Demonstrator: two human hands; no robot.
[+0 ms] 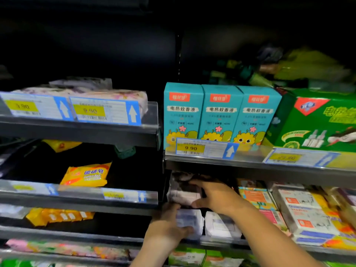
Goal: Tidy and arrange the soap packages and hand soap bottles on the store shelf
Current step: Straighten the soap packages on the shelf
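Separately, left fingers [185, 229] and right fingers [200, 183] clasp packages [181, 195].

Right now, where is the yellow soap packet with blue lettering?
Head view, left of centre: the yellow soap packet lies on the left bay's second shelf, just behind its price rail.

At two o'clock three upright boxes [219, 114] stood side by side on the right-hand shelf [250, 162], with a large box [316, 122] just beside them at three o'clock. Under that shelf, at six o'clock, an upper soap package [183, 193] lay on a lower soap package [190, 218], with a neighbouring package [219, 224] just right of the lower one and stacked soap boxes [300, 211] at four o'clock. In the left bay a lone soap pack [86, 175] sat at eight o'clock, below wrapped packs [86, 93] at ten o'clock.
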